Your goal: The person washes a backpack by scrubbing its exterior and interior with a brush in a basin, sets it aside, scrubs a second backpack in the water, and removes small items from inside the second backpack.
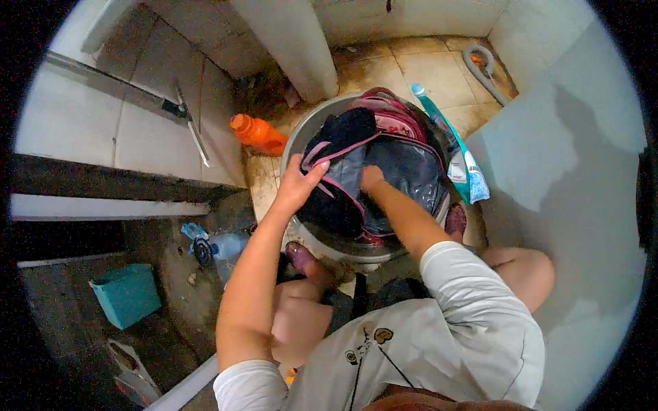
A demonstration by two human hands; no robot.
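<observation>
One bag [410, 171], opened, not yet out of the basin [356, 257] — left hand [299, 185] clamped on it, right hand's [371, 179] grip unclear.

No wording I can read for certain. Teal-and-white packet [470, 179]: pale panel and lower end carry print, too small and blurred for me to make out. My white shirt [418, 342]: small dark-and-gold marks on the front, no legible letters.
</observation>
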